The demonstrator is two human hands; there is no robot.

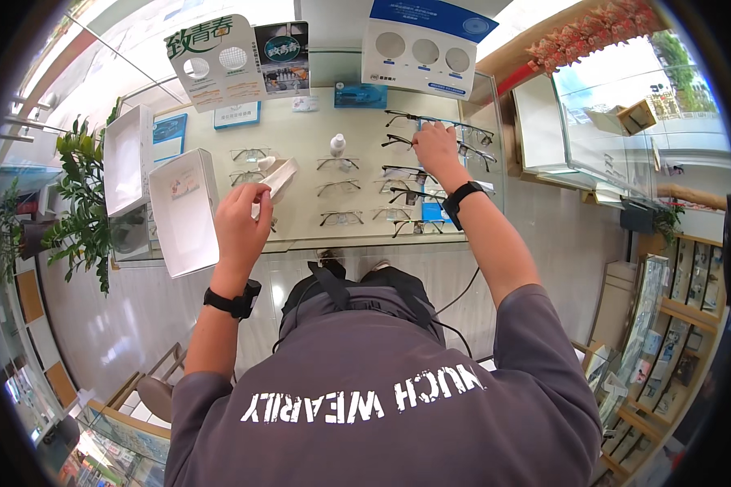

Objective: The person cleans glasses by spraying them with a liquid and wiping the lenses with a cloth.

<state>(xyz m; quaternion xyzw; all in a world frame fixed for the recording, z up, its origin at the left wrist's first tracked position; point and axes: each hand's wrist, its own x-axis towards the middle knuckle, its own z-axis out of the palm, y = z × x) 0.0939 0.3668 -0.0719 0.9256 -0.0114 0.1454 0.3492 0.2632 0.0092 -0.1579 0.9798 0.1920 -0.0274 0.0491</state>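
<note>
My left hand (243, 219) pinches a white cloth or tissue (280, 178) between thumb and fingers, above the left part of a glass display counter (292, 242). My right hand (435, 145) reaches over dark-framed eyeglasses (397, 140) at the counter's right side; its fingertips are at the frames near the back of a column of several pairs, and whether they grip one is unclear. Another dark pair (402, 170) lies just nearer to me. Thin-rimmed eyeglasses (341, 217) lie in columns at the middle. A small white bottle (337, 145) stands between my hands.
Two white open boxes (186, 234) (128, 161) sit at the counter's left, beside a leafy plant (85, 176). Cardboard display signs (213, 67) (426, 55) stand along the back. A glass case (621, 140) is at right. A cable (463, 293) hangs by my waist.
</note>
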